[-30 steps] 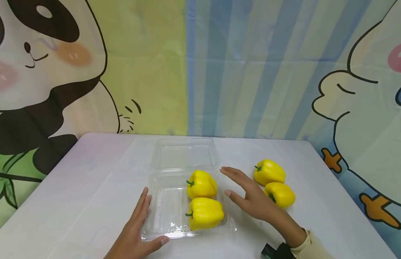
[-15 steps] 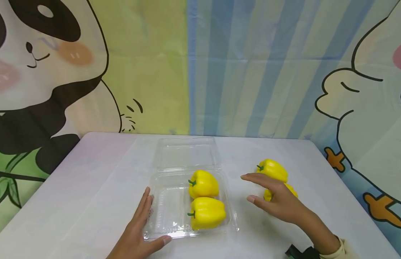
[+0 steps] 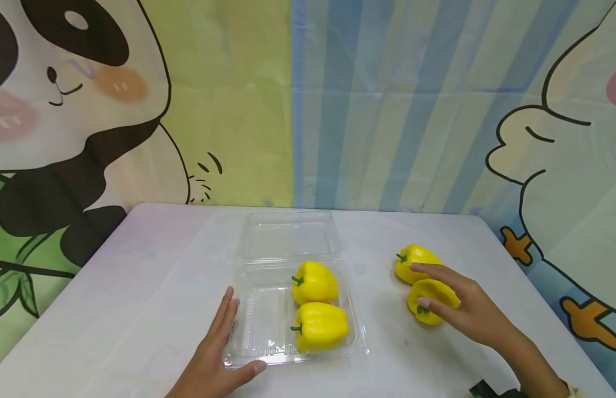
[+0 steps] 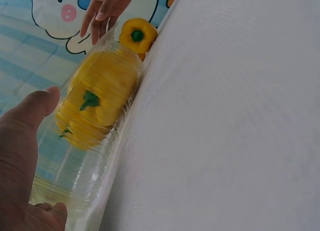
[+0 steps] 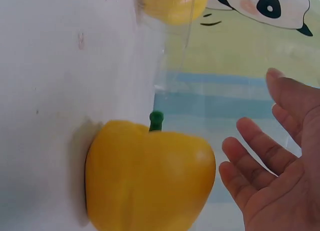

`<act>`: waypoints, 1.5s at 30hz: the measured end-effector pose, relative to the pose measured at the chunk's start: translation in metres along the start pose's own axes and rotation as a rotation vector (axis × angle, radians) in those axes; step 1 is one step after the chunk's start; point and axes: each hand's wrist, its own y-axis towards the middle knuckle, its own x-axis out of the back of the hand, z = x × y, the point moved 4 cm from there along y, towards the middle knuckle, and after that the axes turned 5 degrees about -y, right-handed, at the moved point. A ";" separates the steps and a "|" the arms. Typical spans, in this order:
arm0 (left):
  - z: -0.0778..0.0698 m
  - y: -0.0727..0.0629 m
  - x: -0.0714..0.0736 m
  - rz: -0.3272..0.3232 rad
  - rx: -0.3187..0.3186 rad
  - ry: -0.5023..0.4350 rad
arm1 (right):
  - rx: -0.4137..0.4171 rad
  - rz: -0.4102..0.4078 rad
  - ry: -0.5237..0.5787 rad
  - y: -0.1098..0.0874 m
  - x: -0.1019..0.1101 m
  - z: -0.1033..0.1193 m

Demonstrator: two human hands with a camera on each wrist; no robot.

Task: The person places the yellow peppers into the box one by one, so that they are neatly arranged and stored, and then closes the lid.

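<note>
A clear plastic clamshell box point(image 3: 260, 326) lies with its lid folded back, two yellow bell peppers point(image 3: 321, 327) in the right half of its base. My left hand point(image 3: 213, 351) rests against the box's left side and front corner, thumb and fingers spread. Over at the right, my right hand point(image 3: 469, 304) hovers above the nearer loose yellow bell pepper point(image 3: 431, 293), fingers apart and holding nothing. Just behind that one sits another bell pepper point(image 3: 412, 260), partly covered by my fingers. The right wrist view shows a gap between the hand and a bell pepper point(image 5: 150, 176).
The white table point(image 3: 138, 287) reaches back to a cartoon-printed cloth backdrop point(image 3: 238, 99). The box's transparent lid point(image 3: 290, 235) lies flat toward the back. A black strap piece point(image 3: 491, 389) shows at the right wrist.
My right hand has moved right, away from the box, to over the two loose bell peppers. My left hand has stayed at the box.
</note>
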 end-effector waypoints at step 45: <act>0.002 0.003 0.000 -0.008 -0.018 0.040 | -0.271 0.158 -0.012 -0.030 -0.011 -0.066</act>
